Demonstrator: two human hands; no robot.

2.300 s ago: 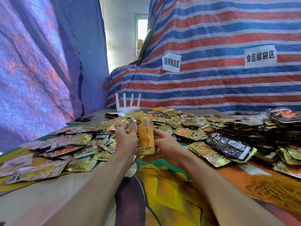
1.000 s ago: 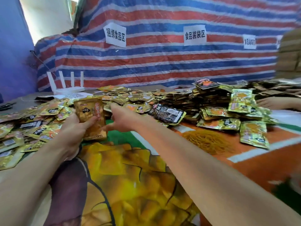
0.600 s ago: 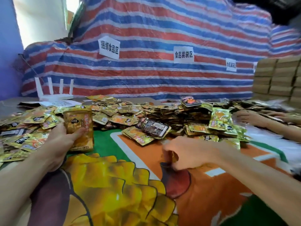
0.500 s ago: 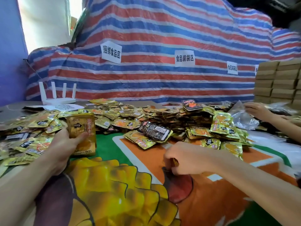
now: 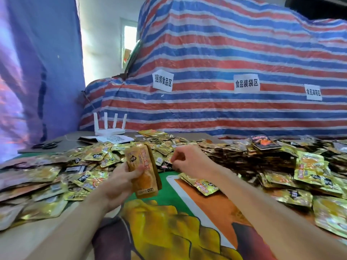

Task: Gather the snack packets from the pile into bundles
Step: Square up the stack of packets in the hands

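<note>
Head view: the stack of snack packets (image 5: 143,171) is clutched upright in the left hand (image 5: 120,182), whether the curled right hand (image 5: 189,160) at its two o'clock pinches anything cannot be told, and edges are best squared before binding.

Blurred, cut, hidden
Pile (image 5: 47,175) runs off both edges, smeared at left; left hand (image 5: 120,182) covers part of the bundle (image 5: 142,162); whether the right hand (image 5: 189,159) pinches anything is unclear.
</note>
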